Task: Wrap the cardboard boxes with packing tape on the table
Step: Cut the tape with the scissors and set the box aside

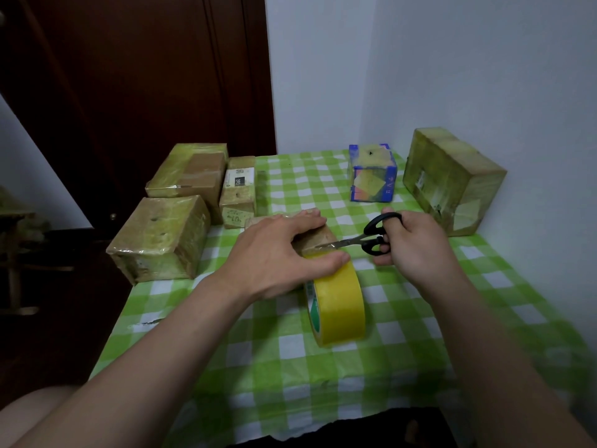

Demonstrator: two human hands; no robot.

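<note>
A small cardboard box (318, 238) lies in the middle of the table, mostly covered by my left hand (277, 257), which holds it with fingers over its top and thumb along its near edge. A yellow tape roll (339, 307) stands on edge just in front of the box, its strip running up to it. My right hand (413, 242) grips black-handled scissors (371, 239), whose blades point left and meet the tape at the box's right edge.
Three taped boxes (161, 239) (190, 173) (239, 192) crowd the table's left side. A blue-edged box (371, 173) and a large taped box (452, 182) stand at the back right by the wall. Green checked cloth (290, 360) covers the table.
</note>
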